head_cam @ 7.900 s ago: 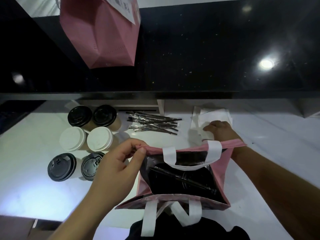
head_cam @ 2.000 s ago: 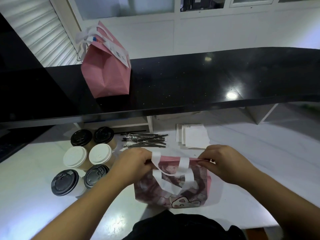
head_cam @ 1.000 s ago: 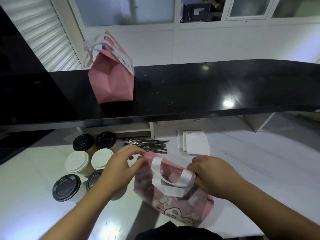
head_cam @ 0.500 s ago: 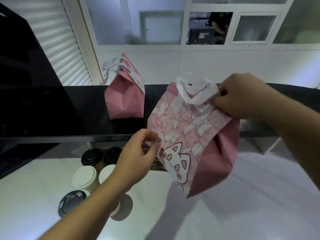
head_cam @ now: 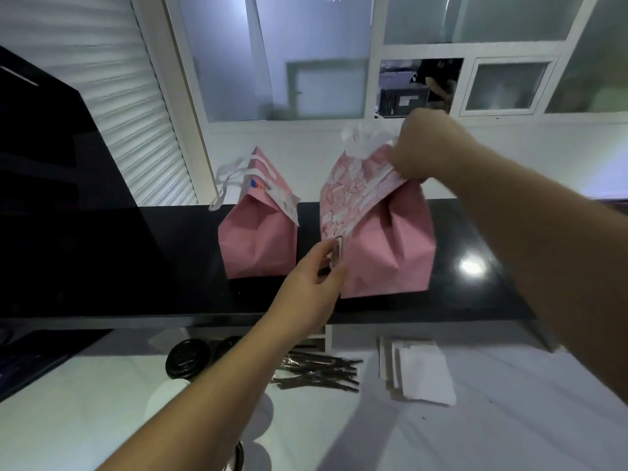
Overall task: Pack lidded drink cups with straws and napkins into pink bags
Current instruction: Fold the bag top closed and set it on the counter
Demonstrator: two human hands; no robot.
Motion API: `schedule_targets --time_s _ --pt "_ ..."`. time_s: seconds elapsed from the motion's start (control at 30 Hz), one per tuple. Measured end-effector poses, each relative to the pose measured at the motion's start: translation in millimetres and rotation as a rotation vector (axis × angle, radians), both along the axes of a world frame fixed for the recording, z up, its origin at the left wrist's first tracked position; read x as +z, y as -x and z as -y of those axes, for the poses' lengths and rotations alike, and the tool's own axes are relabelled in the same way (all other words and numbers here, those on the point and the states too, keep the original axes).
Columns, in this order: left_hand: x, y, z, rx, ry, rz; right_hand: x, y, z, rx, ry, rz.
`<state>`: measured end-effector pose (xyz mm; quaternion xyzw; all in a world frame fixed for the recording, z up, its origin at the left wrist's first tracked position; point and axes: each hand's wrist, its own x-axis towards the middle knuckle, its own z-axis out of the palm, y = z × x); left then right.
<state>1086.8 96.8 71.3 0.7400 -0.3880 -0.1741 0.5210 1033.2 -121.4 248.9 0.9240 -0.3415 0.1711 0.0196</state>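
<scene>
While the right hand [head_cam: 419,146] pinches the gathered top of a pink bag [head_cam: 387,239] just under its white handles [head_cam: 365,139], the bag stands on the black upper ledge [head_cam: 136,266], near its front edge. The grip of that hand is closed on the bag's folded mouth, fingers curled over the patterned front panel. The left hand [head_cam: 314,283] reaches up from below and meets the same bag at its lower left corner; its fingers [head_cam: 331,256] are loosely bent, thumb and forefinger a little apart, touching the bag's edge, and I cannot tell whether they actually clasp it.

A second pink bag [head_cam: 258,239] stands just to the left on the same ledge, close beside the first with a narrow dark gap between them. Its top is folded shut, white handles [head_cam: 234,175] flopping out to the left, and a printed slip [head_cam: 283,202] hangs at its upper right corner.

Below the ledge lies the white worktop [head_cam: 509,419]. A bundle of dark wrapped straws [head_cam: 319,372] lies near the middle of it, and a small stack of white napkins [head_cam: 421,372] sits to the right of the straws, apart from them. To the left, partly hidden by the left forearm, stand lidded cups: a black-lidded one [head_cam: 187,358] at the far side and a white-lidded one [head_cam: 163,399] nearer. More lids show only as slivers beneath the arm.
</scene>
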Motion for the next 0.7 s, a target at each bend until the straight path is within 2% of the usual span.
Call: schedule_targets --time_s 0.1,0.27,0.5,0.7 --pt "-4 -18 18 0.04 -0.044 -0.005 -24 -32 2 0.006 -0.07 0.157" --pt "-12 -37 27 0.097 -0.009 -0.021 -51 -68 -6 0.045 -0.172 0.274" --pt "-28 -50 16 0.155 -0.077 -0.015 -77 -87 -20 -0.001 -0.29 0.256" --pt "-21 -39 -3 0.156 -0.134 0.029 -66 -58 -37 0.042 -0.296 0.224"
